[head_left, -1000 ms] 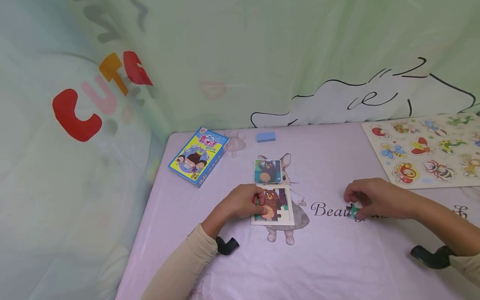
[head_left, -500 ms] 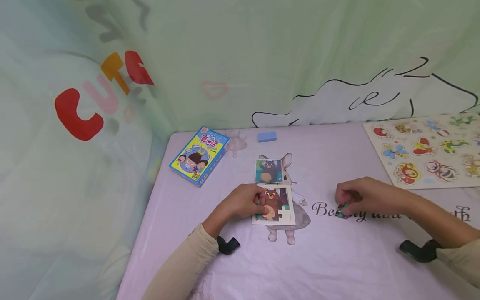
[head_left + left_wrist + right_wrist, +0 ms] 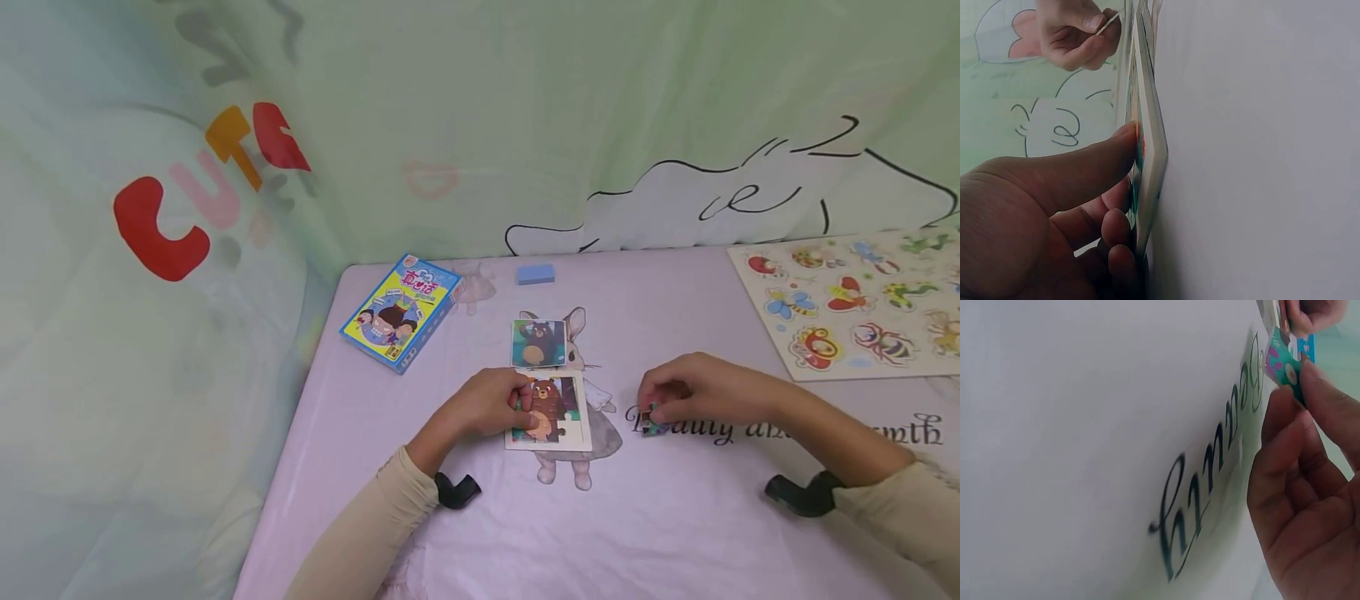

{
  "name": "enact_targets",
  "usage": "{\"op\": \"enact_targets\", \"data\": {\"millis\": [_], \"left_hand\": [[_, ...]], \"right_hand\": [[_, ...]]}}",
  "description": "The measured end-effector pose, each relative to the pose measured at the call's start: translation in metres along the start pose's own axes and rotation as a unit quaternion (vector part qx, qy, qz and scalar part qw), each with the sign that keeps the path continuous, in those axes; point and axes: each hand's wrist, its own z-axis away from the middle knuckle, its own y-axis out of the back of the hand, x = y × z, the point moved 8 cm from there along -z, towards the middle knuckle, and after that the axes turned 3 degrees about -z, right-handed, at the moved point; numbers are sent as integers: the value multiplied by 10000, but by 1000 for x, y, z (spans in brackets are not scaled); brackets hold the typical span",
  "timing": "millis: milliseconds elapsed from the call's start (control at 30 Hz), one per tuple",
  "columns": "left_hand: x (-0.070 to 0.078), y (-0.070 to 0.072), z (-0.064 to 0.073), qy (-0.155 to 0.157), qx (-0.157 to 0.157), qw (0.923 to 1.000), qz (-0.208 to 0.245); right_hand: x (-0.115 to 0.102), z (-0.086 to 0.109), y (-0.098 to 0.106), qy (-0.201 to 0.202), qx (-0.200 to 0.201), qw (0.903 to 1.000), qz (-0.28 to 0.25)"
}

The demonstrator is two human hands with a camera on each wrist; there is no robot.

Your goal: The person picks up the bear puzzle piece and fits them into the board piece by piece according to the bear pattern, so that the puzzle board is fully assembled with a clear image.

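In the head view, a bear jigsaw puzzle [image 3: 573, 437] lies in a pale frame-like board, with a gap at its lower right. My left hand [image 3: 491, 404] holds it at the left side, thumb on the printed face and fingers bent by the edge in the left wrist view. My right hand [image 3: 701, 387] pinches a jigsaw piece [image 3: 1283, 365], teal with pink and white spots, between thumb and fingertips. That hand is to the right of the puzzle, over the cloth's printed lettering. Just above the puzzle lies a square bear picture card [image 3: 538, 342].
A blue and yellow card box [image 3: 401, 315] lies at the back left. Behind the picture card is a small blue block [image 3: 536, 274]. A wooden insect puzzle board [image 3: 832, 304] is at the back right. A lilac printed cloth [image 3: 585, 542] covers the table.
My right hand has moved left toward the bear puzzle with the jigsaw piece in its fingers. My left hand stays on the puzzle.
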Motion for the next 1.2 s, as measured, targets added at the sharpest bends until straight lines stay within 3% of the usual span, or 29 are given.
{"op": "enact_targets", "data": {"millis": [267, 600, 1200], "left_hand": [[-1, 1, 0, 57, -13, 10000, 66], [1, 1, 0, 46, -33, 10000, 56], [0, 1, 0, -79, -41, 10000, -13]], "right_hand": [[-4, -13, -10, -219, -214, 9993, -224], [-12, -29, -17, -237, 143, 9984, -489], [-33, -44, -30, -213, 402, 9958, -797]]}}
